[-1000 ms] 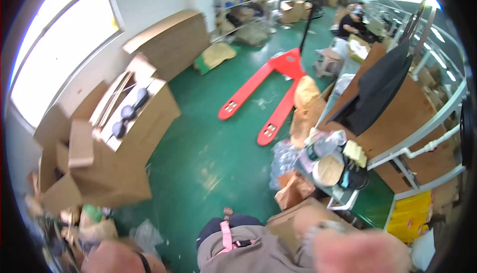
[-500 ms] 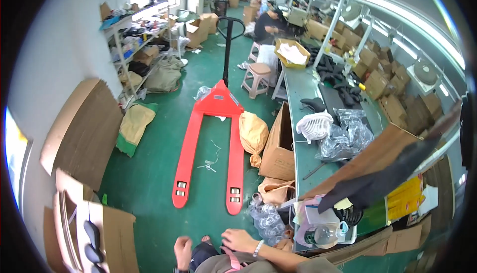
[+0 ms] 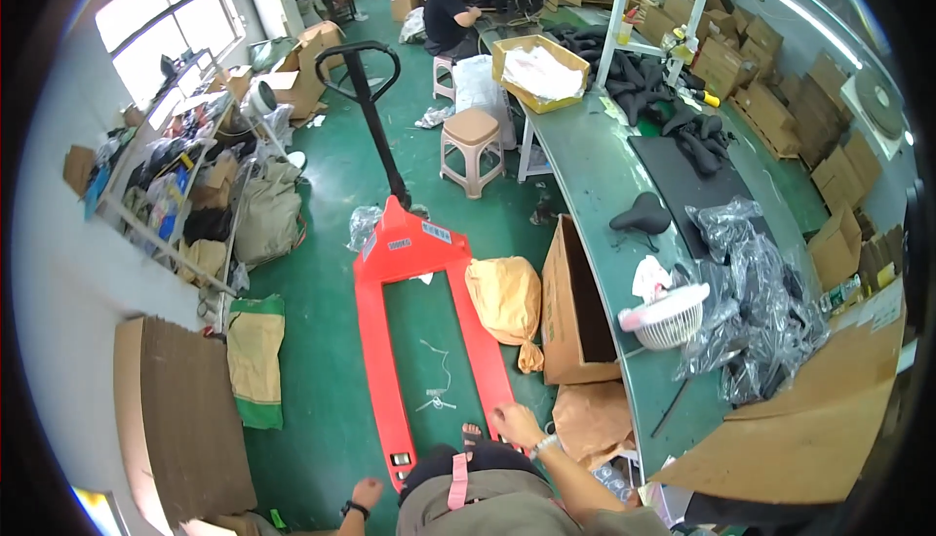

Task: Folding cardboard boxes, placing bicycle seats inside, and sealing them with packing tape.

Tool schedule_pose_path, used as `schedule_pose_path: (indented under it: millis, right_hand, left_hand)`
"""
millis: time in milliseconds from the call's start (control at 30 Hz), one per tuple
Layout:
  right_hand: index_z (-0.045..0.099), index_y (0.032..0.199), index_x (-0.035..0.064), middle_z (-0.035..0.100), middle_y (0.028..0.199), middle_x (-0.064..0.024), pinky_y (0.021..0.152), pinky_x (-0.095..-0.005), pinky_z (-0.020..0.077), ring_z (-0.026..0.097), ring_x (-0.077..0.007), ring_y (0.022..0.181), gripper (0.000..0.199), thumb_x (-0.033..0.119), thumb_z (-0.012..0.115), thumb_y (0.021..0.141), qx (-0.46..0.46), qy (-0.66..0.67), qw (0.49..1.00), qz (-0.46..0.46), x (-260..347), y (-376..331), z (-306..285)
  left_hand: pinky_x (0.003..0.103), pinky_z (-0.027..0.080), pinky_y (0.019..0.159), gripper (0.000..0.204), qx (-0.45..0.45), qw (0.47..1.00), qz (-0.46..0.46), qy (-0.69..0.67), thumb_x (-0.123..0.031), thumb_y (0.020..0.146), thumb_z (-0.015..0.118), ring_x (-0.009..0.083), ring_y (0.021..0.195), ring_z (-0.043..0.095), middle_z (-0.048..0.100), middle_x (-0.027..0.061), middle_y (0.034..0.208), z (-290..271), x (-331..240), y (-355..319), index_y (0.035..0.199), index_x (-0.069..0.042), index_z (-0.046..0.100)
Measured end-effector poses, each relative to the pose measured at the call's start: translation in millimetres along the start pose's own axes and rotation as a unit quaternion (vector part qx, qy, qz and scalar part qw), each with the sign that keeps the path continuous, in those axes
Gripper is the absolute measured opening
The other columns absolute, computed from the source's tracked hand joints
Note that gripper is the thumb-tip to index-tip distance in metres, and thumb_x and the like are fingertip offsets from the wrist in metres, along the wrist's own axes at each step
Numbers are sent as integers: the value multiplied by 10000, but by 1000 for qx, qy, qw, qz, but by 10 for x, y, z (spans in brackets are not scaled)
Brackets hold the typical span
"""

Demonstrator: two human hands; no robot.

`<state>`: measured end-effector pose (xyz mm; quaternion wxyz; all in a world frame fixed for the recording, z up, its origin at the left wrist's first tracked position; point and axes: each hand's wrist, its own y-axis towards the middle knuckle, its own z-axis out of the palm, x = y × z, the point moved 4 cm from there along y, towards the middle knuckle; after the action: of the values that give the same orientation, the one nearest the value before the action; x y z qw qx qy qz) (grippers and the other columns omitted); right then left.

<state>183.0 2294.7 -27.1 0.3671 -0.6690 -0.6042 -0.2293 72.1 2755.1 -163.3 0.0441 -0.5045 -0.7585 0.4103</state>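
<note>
My left hand (image 3: 367, 493) hangs low beside my body, its fingers curled and nothing seen in it. A dark watch band circles that wrist. In front of my waist, my right hand (image 3: 517, 426) is loosely closed, also with nothing visible in it, and a pale bracelet is on its wrist. A red pallet truck (image 3: 374, 370) lies ahead on the green floor, forks toward me and black handle (image 3: 375, 126) upright at the far end. My right hand overlaps the right fork in view; I cannot tell whether it touches. A tied tan sack (image 3: 505, 300) leans by that fork.
An open cardboard box (image 3: 575, 341) stands against the long green worktable (image 3: 595, 214). Black bicycle saddles (image 3: 641, 214), a white basket (image 3: 673, 319) and plastic-wrapped items lie on top. Flattened cardboard (image 3: 190, 409) and a loaded shelf (image 3: 210, 185) line the left; a person sits beyond a stool (image 3: 472, 151).
I have moved forward, so the pallet truck, sack and worktable appear nearer. My hands have moved apart, the left lower and the right further right.
</note>
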Motion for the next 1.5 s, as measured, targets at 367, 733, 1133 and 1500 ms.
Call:
schedule_pose_path:
  millis: [367,733,1133,1500]
  right_hand:
    - [680,945,-12,687,882,-173,750,-402,536,680,-324,818,262,227,652,841,-276,-22,958,77,-297,4386,-2163]
    - [540,1247,10,581,1185,-200,957,-460,455,535,-389,1104,510,244,691,820,-325,-166,930,47,-383,7993,-3764]
    - [525,1248,1,538,1177,-195,915,-502,438,511,-389,1086,657,374,747,755,-233,-316,916,81,-1323,11594,-5222]
    - [452,1305,-5,483,1179,-221,852,-516,479,471,-413,1110,800,430,781,721,-79,-245,963,82,-1616,11735,-5732]
  left_hand:
    - [501,559,730,293,34,973,44,224,-289,811,569,394,856,677,696,223,903,-1472,-949,2993,819,-22,690]
    - [242,487,725,178,29,903,274,-329,-134,931,626,94,812,593,650,37,869,-3665,-7046,4455,1006,27,644]
    - [531,473,930,454,40,966,-91,239,-396,968,459,447,1074,603,645,275,1126,-2575,-5013,5390,1155,-43,675]
    - [304,532,661,240,11,958,-170,-231,-168,907,555,172,706,651,685,105,798,-2809,-7798,6016,945,52,643]
